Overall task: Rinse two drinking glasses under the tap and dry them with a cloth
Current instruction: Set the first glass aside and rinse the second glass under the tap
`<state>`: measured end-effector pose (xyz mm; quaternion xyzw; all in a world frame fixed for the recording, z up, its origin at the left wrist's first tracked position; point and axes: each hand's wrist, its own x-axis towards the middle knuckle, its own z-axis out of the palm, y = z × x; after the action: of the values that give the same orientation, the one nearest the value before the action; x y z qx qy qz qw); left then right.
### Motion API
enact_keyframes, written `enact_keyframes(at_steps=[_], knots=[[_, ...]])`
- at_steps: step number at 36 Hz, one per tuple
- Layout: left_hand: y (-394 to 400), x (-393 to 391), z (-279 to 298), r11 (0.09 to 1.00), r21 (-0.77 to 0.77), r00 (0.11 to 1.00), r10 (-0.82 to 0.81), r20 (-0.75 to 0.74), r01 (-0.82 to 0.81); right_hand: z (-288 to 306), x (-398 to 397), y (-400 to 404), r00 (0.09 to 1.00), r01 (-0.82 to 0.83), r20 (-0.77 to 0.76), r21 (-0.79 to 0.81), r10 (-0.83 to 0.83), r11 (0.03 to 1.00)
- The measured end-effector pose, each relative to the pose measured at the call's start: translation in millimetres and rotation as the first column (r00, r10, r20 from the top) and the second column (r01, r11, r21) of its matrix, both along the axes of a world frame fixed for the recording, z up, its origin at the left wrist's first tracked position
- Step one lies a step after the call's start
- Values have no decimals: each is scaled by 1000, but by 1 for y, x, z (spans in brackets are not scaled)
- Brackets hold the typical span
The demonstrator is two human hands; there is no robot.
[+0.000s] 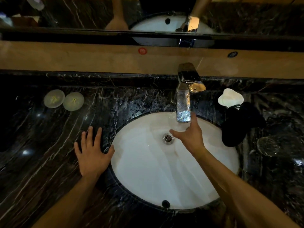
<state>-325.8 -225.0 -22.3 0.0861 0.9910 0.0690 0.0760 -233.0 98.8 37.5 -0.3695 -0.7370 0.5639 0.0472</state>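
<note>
Flat on the dark marble counter (49, 145) lies the left hand (93, 154), fingers spread, gripping nothing. Beyond it, over the white sink (139, 170), the right hand (189, 135) holds a clear glass (178, 124) loosely between thumb and fingers beneath the tap (189, 81). Right of the basin lie a second glass (268, 145) and a dark cloth (238, 124).

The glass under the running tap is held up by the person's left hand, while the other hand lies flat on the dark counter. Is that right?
Not quite: the head view shows the right hand holding the glass up under the tap, gripping it near its base. It is the left hand that lies flat on the dark counter, beside the sink.
</note>
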Motion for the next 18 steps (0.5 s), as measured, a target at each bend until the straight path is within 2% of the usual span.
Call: enact_keyframes(at_steps=[3,5,8,10,14,18], knots=[[0,0,-1,1000,2,1000,0,0,0,2,-1,4,996,70,62,-64,-66,995],[0,0,-2,1000,-4,1000,2,0,-2,1,1,11,987,112,137,-253,-79,961],[-1,0,-2,1000,-10,1000,2,-2,-2,-2,6,19,963,86,257,-570,79,817],[-1,-1,-2,1000,-11,1000,2,-1,-2,-4,10,20,949,71,269,-695,167,715],[-1,-1,-2,1000,-14,1000,-1,9,1,-7,18,13,937,78,249,-833,244,548],[-1,-1,-2,1000,-13,1000,-3,26,3,-6,29,0,936,140,248,-914,249,381]])
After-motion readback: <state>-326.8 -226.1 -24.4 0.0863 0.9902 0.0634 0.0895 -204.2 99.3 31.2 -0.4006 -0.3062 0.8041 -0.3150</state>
